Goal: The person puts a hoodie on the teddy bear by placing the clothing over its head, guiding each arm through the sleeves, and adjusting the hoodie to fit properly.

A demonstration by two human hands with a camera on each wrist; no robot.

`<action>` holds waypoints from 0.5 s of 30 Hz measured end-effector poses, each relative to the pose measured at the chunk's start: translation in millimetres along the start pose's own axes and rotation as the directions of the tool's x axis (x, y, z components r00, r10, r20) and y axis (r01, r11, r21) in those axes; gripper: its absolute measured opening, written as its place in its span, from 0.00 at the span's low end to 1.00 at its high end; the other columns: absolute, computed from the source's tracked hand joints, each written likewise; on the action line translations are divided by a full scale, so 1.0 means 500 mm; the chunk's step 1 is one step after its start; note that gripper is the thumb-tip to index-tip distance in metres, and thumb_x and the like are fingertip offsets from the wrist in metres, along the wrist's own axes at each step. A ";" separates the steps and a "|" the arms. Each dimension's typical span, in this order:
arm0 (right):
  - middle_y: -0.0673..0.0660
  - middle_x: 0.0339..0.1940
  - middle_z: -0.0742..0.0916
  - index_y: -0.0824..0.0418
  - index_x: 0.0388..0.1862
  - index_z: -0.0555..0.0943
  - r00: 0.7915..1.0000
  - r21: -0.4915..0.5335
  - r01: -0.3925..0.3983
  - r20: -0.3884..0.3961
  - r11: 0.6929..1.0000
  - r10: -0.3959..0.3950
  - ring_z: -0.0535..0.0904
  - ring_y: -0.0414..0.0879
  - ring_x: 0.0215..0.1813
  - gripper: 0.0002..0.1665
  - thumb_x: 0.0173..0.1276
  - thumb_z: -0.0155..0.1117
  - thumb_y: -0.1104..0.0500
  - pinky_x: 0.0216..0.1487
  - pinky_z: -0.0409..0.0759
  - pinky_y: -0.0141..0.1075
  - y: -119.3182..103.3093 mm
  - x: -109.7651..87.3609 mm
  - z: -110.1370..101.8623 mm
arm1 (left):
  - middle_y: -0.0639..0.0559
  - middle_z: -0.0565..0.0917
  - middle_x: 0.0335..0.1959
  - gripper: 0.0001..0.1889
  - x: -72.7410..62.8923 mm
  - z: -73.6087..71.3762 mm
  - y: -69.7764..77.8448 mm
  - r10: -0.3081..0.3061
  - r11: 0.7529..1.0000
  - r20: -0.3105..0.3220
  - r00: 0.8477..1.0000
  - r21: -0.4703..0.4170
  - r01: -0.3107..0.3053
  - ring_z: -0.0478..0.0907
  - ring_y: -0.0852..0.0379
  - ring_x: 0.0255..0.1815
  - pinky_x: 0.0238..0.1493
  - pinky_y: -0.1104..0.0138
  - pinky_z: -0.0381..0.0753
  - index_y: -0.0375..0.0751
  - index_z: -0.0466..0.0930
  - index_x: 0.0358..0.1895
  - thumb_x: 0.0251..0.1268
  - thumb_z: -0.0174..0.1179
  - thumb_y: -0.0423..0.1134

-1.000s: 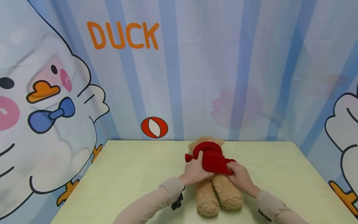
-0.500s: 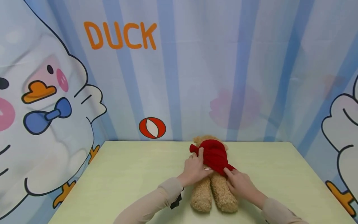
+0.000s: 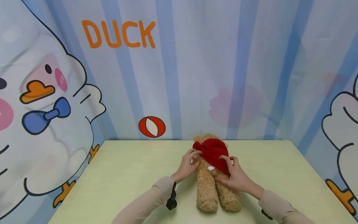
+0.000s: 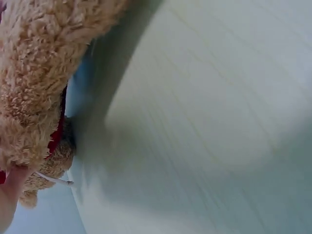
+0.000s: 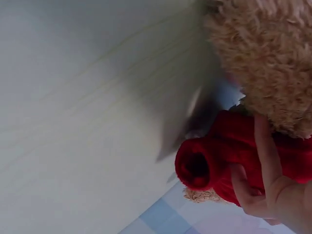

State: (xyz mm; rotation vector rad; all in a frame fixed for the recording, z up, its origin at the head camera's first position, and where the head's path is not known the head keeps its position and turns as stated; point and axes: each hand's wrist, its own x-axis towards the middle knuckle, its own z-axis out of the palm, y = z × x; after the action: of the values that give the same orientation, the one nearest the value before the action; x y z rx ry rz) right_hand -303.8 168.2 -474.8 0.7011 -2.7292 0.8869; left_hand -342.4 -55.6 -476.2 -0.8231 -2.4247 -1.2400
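Note:
A tan teddy bear (image 3: 207,193) lies on the table, legs toward me. Bunched over its upper body is a red sweater (image 3: 213,152), its hem slanting across; a white tag (image 3: 211,168) shows on the fur below. My left hand (image 3: 185,165), at the bear's left side, pinches the sweater's edge with curled fingers. On the other side, my right hand (image 3: 237,177) has thumb and fingers spread wide, fingertips touching the red cloth and thumb against the fur. In the right wrist view a hollow red sleeve (image 5: 195,163) sticks out beside the fingers. The bear's head is mostly covered.
The pale yellow-green table (image 3: 139,168) ends at a striped blue curtain (image 3: 193,77) close behind the bear's head. Printed ducks flank it on both sides. A dark strap (image 3: 172,199) hangs at my left wrist.
The sweater's hem has ridden up toward the head, baring more fur and the white tag. My left hand has shifted to the sweater's left edge; my right hand has spread from its pinch.

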 end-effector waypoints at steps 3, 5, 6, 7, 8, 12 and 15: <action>0.66 0.50 0.67 0.48 0.62 0.56 1.000 0.000 0.013 0.008 1.000 -0.013 0.77 0.52 0.40 0.47 0.47 0.70 0.44 0.34 0.75 0.42 0.005 0.003 0.003 | 0.45 0.78 0.46 0.14 0.004 0.005 0.000 -0.028 1.000 -0.025 0.999 0.010 0.028 0.75 0.55 0.35 0.34 0.72 0.73 0.39 0.74 0.49 0.59 0.55 0.33; 0.65 0.49 0.69 0.49 0.62 0.56 1.000 -0.015 0.024 0.010 1.000 -0.024 0.77 0.49 0.37 0.47 0.46 0.70 0.44 0.33 0.75 0.40 0.006 0.005 0.004 | 0.46 0.79 0.43 0.12 0.008 0.011 -0.002 -0.019 0.998 -0.033 0.999 0.062 0.021 0.75 0.58 0.32 0.32 0.74 0.73 0.40 0.74 0.46 0.58 0.56 0.33; 0.64 0.48 0.70 0.49 0.62 0.57 1.000 -0.032 0.025 0.013 0.999 -0.025 0.76 0.47 0.34 0.47 0.46 0.70 0.44 0.31 0.74 0.38 0.006 0.006 0.005 | 0.47 0.79 0.39 0.10 0.010 0.014 -0.004 -0.006 0.995 -0.032 0.999 0.103 0.009 0.74 0.59 0.29 0.30 0.75 0.72 0.40 0.74 0.43 0.58 0.56 0.33; 0.64 0.46 0.70 0.49 0.62 0.57 0.999 -0.054 0.028 0.016 0.998 -0.028 0.75 0.45 0.32 0.46 0.46 0.70 0.44 0.29 0.73 0.36 0.005 0.008 0.005 | 0.47 0.79 0.35 0.08 0.013 0.017 -0.005 0.014 0.989 -0.030 0.999 0.149 -0.009 0.73 0.60 0.27 0.27 0.76 0.70 0.40 0.73 0.41 0.58 0.56 0.33; 0.64 0.45 0.71 0.49 0.62 0.58 0.999 -0.077 0.031 0.018 0.997 -0.029 0.74 0.43 0.28 0.47 0.46 0.70 0.44 0.27 0.71 0.35 0.003 0.010 0.006 | 0.48 0.77 0.32 0.06 0.016 0.021 -0.007 0.041 0.978 -0.029 0.999 0.207 -0.034 0.72 0.61 0.25 0.26 0.76 0.69 0.40 0.71 0.39 0.59 0.55 0.34; 0.63 0.38 0.72 0.42 0.66 0.57 0.999 -0.196 0.026 0.035 0.980 -0.020 0.67 0.39 0.18 0.49 0.46 0.69 0.41 0.20 0.66 0.31 -0.004 0.019 0.010 | 0.49 0.71 0.26 0.06 0.027 0.030 -0.005 0.130 0.889 0.027 0.991 0.439 -0.129 0.69 0.60 0.19 0.21 0.75 0.64 0.38 0.64 0.36 0.62 0.52 0.34; 0.61 0.32 0.73 0.40 0.67 0.57 1.000 -0.257 0.020 0.026 0.966 -0.014 0.65 0.39 0.15 0.50 0.45 0.69 0.40 0.18 0.64 0.31 -0.009 0.025 0.012 | 0.47 0.71 0.28 0.07 0.032 0.030 0.001 0.162 0.810 0.100 0.982 0.555 -0.190 0.72 0.57 0.18 0.19 0.74 0.67 0.35 0.61 0.38 0.63 0.50 0.32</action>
State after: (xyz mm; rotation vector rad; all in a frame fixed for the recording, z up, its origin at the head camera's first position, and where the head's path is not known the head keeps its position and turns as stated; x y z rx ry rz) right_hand -312.5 156.8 -473.8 0.6848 -2.7839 0.5084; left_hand -354.9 -37.3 -476.8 -0.8655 -2.4725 -0.3870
